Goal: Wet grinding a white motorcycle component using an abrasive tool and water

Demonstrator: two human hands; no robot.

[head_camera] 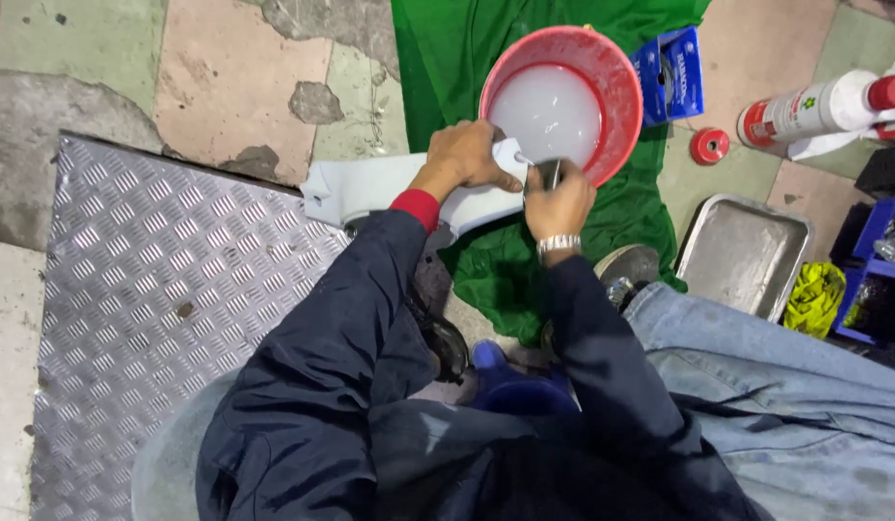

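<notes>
Tiled floor [226, 77], green cloth [447, 58] — left hand [472, 154] clamps a glossy white plastic panel [370, 188], right hand [558, 198] grips a small dark tool [552, 174] by the red basin [616, 87].

**Around the Work Spot**

A green cloth [486, 260] lies spread over a patchy tiled floor [226, 68]. To the left sits a ridged metal tread plate [149, 280]. A blue carton [671, 72] rests at the cloth's upper right edge, with a small red cap [709, 146] near it on the tiles. A white spray can with a red top [819, 106] lies on its side. Below it stands a bare steel tray [742, 253], just beside a crumpled yellow rag [814, 297] and blue bins [877, 275].
</notes>
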